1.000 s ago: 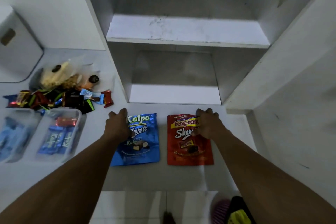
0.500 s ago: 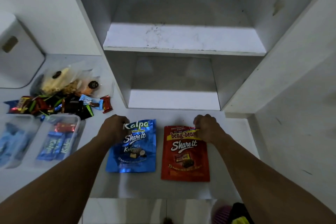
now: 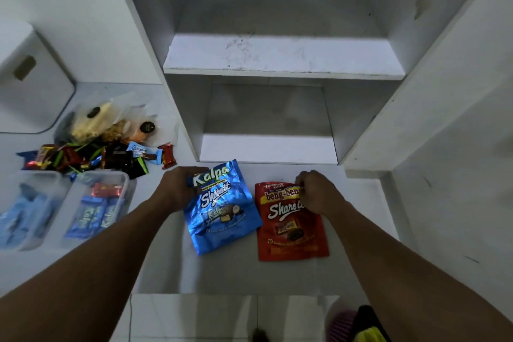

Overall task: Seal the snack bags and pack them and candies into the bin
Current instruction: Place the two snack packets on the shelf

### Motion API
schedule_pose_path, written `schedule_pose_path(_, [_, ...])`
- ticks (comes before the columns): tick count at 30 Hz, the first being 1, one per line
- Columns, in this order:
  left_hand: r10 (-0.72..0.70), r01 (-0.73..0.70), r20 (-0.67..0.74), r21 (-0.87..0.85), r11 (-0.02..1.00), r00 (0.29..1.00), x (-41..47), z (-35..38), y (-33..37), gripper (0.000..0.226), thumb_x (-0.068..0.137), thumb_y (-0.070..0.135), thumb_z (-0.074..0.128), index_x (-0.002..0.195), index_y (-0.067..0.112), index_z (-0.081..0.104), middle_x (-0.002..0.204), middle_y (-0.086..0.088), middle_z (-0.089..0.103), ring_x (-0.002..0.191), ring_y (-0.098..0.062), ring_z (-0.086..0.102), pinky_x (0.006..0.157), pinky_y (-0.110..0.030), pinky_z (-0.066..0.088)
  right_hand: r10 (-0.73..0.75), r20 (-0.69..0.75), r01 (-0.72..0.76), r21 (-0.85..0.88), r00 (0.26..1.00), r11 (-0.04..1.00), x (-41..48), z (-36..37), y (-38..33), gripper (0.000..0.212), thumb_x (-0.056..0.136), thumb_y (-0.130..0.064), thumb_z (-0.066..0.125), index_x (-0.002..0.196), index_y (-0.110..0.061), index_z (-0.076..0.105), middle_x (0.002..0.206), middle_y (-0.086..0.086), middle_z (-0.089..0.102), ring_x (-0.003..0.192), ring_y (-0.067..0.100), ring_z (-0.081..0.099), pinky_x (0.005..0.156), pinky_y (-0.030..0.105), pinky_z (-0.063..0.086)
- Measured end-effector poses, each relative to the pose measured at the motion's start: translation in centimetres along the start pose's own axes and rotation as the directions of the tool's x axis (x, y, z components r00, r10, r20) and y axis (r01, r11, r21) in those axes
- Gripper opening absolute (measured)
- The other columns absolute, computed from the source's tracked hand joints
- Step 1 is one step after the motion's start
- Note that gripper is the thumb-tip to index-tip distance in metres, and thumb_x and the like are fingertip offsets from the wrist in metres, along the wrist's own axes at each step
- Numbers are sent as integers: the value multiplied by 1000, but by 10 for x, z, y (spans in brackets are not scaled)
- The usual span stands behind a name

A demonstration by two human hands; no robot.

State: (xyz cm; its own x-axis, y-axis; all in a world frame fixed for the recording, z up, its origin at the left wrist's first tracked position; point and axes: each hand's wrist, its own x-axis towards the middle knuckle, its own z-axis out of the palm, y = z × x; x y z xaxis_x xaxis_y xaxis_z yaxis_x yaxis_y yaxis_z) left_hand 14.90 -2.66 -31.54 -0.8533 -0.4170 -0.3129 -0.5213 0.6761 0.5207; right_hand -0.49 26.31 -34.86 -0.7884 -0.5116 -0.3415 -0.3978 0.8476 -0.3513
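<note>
Filling the far middle of the scene, a white shelving unit is seen with two open compartments, one above the other. A white surface is spread below it, and everything else is laid on this. At the far left a white box with a slot handle is set.

At the near left two clear plastic bins are placed side by side. The left bin is loaded with blue packets. The right bin is loaded with blue Kalpa bars and one red-wrapped bar. Just beyond the bins a heap of wrapped candies is scattered, and clear snack bags are piled behind it.

In the middle a blue Kalpa pouch is laid tilted, its near right corner touching the red beng-beng pouch, which is laid flat just to its right.

The Kalpa pouch's top left corner is gripped by the left hand, fingers curled round it. The beng-beng pouch's top right edge is pinched by the right hand, fingers bent.
</note>
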Motion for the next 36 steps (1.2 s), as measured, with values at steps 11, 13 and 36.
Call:
schedule_pose_path(11, [218, -218, 14, 26, 976, 976, -13, -61, 68, 52, 86, 9, 70, 135, 25, 59, 120, -6, 70, 109, -23, 64, 83, -22, 40, -25, -76, 36, 147, 997, 989, -61, -91, -16, 49, 94, -4, 54, 138, -25, 57, 134, 4, 63, 114, 20, 64, 96, 24, 49])
schedule_pose_path(13, [290, -290, 27, -18, 957, 957, -18, -73, 89, 51, 87, 6, 68, 134, 24, 59, 120, -4, 70, 104, -19, 63, 82, -22, 41, 31, -131, -7, 179, 991, 984, -86, -111, -16, 48, 94, -6, 53, 136, -28, 59, 131, 3, 65, 109, 18, 66, 91, 22, 50])
schedule_pose_path(36, [775, -769, 393, -218, 601, 494, -224, 99, 331, 52, 87, 1, 68, 132, 25, 62, 116, -1, 69, 98, -10, 57, 81, -17, 40, 732, -401, -550, 485, 551, 680, -484, -63, 97, 54, 95, -6, 47, 145, -28, 49, 127, 9, 60, 119, 27, 57, 92, 27, 43])
